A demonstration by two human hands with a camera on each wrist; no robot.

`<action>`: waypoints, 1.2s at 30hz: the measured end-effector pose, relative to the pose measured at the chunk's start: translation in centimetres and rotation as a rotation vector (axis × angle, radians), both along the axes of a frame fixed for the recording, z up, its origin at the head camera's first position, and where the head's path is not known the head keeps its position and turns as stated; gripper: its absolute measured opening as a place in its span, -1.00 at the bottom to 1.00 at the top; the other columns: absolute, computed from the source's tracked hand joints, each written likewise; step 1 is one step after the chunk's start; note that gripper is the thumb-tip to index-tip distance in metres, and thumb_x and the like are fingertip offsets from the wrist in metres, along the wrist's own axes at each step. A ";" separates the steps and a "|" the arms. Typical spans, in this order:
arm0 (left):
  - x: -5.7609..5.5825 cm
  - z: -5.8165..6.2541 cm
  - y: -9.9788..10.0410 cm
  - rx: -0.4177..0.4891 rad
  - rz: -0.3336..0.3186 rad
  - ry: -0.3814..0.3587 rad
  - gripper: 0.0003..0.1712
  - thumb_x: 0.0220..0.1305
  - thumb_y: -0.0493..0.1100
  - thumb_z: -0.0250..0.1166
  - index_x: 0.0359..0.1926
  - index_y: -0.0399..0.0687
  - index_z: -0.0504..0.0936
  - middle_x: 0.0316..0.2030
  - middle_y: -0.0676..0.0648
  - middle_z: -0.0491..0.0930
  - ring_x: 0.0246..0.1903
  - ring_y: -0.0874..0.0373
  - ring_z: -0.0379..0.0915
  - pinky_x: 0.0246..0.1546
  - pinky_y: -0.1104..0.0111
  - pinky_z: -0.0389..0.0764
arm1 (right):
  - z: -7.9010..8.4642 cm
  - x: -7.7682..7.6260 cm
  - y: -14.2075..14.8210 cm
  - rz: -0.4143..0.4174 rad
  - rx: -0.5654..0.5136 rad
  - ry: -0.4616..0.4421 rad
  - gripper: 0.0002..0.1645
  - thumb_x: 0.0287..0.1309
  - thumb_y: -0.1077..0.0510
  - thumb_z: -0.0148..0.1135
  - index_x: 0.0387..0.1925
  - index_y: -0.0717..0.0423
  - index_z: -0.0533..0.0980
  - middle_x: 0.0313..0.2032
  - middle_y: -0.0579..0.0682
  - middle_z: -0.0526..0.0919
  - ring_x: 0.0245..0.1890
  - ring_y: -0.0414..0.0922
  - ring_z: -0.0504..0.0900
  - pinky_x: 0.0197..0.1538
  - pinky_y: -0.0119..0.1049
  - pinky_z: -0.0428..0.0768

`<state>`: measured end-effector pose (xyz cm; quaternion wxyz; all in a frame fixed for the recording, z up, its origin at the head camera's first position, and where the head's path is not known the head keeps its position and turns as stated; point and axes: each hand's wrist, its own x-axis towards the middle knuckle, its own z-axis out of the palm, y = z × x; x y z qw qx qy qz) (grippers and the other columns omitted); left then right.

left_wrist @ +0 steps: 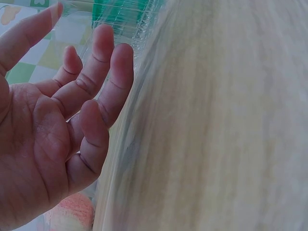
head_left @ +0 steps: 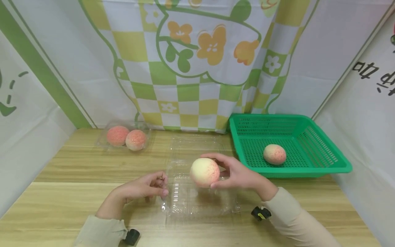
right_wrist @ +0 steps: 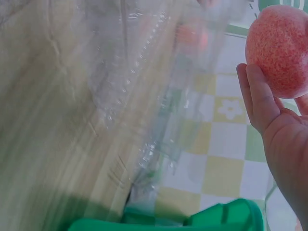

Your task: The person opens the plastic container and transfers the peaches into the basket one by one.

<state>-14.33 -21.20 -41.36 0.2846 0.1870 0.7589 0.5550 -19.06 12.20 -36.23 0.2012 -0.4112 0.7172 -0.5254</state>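
My right hand [head_left: 236, 171] grips a peach [head_left: 204, 172], pale yellow with pink speckles, and holds it above a clear plastic clamshell box [head_left: 185, 202]. In the right wrist view the fingers and thumb are around the peach [right_wrist: 281, 50], its pink side showing. The box lies unfolded on the table, lid toward the back. At the box's left edge is my left hand [head_left: 145, 187], fingers loosely bent. The left wrist view shows its thumb apart from its fingers [left_wrist: 86, 86] and nothing held; whether it touches the box edge I cannot tell.
A green plastic basket [head_left: 324, 169] at the back right holds one peach [head_left: 274, 154]. At the back left, a clear box [head_left: 102, 139] contains two pink peaches [head_left: 135, 140]. A patterned curtain [head_left: 191, 92] hangs behind the wooden table [head_left: 74, 171].
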 end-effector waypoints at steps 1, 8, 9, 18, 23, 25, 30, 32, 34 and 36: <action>0.0 0.0 0.0 0.001 -0.002 0.001 -0.65 0.34 -0.14 0.29 -0.10 -0.24 0.32 -0.34 0.00 0.54 -0.42 0.21 0.33 -0.51 0.44 0.34 | 0.1 0.0 0.2 -0.005 -0.007 0.004 -0.07 0.01 0.33 0.47 0.40 0.16 0.26 0.31 0.20 0.40 0.23 0.08 0.51 0.08 -0.18 0.65; -0.1 0.0 0.3 -0.001 -0.005 -0.001 -0.66 0.34 -0.15 0.29 -0.10 -0.23 0.32 -0.35 0.01 0.53 -0.40 0.20 0.35 -0.51 0.44 0.34 | 1.0 -0.1 1.8 -0.018 -0.063 0.027 -0.09 0.03 0.36 0.44 0.40 0.23 0.23 0.30 0.27 0.38 0.20 -0.20 0.51 0.08 -0.17 0.66; -0.1 0.1 0.3 0.001 -0.006 -0.003 -0.66 0.35 -0.15 0.28 -0.10 -0.24 0.32 -0.35 0.01 0.53 -0.40 0.20 0.35 -0.52 0.44 0.34 | 1.1 -0.1 2.0 -0.019 -0.070 0.032 -0.09 0.03 0.37 0.44 0.40 0.26 0.22 0.30 0.29 0.37 0.19 -0.22 0.52 0.07 -0.17 0.66; 0.2 0.6 0.1 0.042 -0.002 -0.021 -0.70 0.36 -0.20 0.24 -0.10 -0.25 0.31 -0.35 -0.02 0.60 -0.36 0.17 0.57 -0.47 0.46 0.41 | 2.2 -0.1 3.6 -0.061 -0.101 0.064 -0.08 0.01 0.43 0.41 0.40 0.17 0.24 0.29 0.05 0.41 0.17 -0.18 0.52 0.02 -0.15 0.69; 0.3 0.6 -0.3 0.069 0.013 -0.034 -0.72 0.37 -0.22 0.21 -0.09 -0.26 0.29 -0.42 0.02 0.60 -0.44 0.22 0.54 -0.46 0.47 0.42 | 3.0 -0.4 5.4 -0.119 -0.108 0.089 -0.10 0.05 0.44 0.37 0.41 0.22 0.21 0.30 -0.13 0.40 0.20 -0.20 0.49 0.02 -0.18 0.68; 0.4 0.6 -0.5 0.082 0.020 -0.042 -0.74 0.38 -0.25 0.20 -0.10 -0.26 0.28 -0.45 0.03 0.59 -0.48 0.24 0.52 -0.47 0.48 0.42 | 3.2 -0.6 6.2 -0.146 -0.110 0.088 -0.11 0.07 0.44 0.35 0.42 0.22 0.20 0.29 -0.15 0.40 0.21 -0.22 0.48 0.03 -0.21 0.67; 0.5 0.6 -0.9 0.090 0.058 -0.040 -0.75 0.37 -0.29 0.19 -0.10 -0.26 0.28 -0.51 0.05 0.53 -0.53 0.27 0.46 -0.49 0.49 0.40 | 3.6 -0.9 8.3 -0.230 -0.113 0.116 -0.11 0.07 0.47 0.33 0.42 0.18 0.21 0.30 -0.19 0.40 0.22 -0.26 0.49 0.03 -0.30 0.66; 0.5 0.6 -1.0 0.088 0.076 -0.030 -0.74 0.36 -0.29 0.20 -0.10 -0.26 0.28 -0.53 0.06 0.51 -0.54 0.28 0.45 -0.49 0.49 0.41 | 3.7 -1.0 9.2 -0.267 -0.121 0.122 -0.11 0.07 0.49 0.32 0.42 0.17 0.22 0.30 -0.20 0.40 0.20 -0.27 0.50 0.03 -0.34 0.65; 0.5 0.6 -1.1 0.082 0.091 -0.020 -0.72 0.35 -0.28 0.22 -0.09 -0.27 0.28 -0.54 0.07 0.51 -0.54 0.28 0.45 -0.49 0.49 0.43 | 3.8 -1.1 10.2 -0.305 -0.128 0.123 -0.11 0.08 0.51 0.30 0.43 0.15 0.22 0.29 -0.19 0.40 0.18 -0.27 0.51 0.02 -0.36 0.65; 0.5 0.7 -1.2 0.081 0.099 -0.012 -0.71 0.35 -0.28 0.22 -0.08 -0.28 0.27 -0.54 0.07 0.52 -0.54 0.27 0.47 -0.48 0.48 0.46 | 3.9 -1.2 11.2 -0.349 -0.126 0.117 -0.12 0.10 0.50 0.28 0.44 0.12 0.23 0.28 -0.19 0.40 0.16 -0.28 0.52 0.01 -0.40 0.65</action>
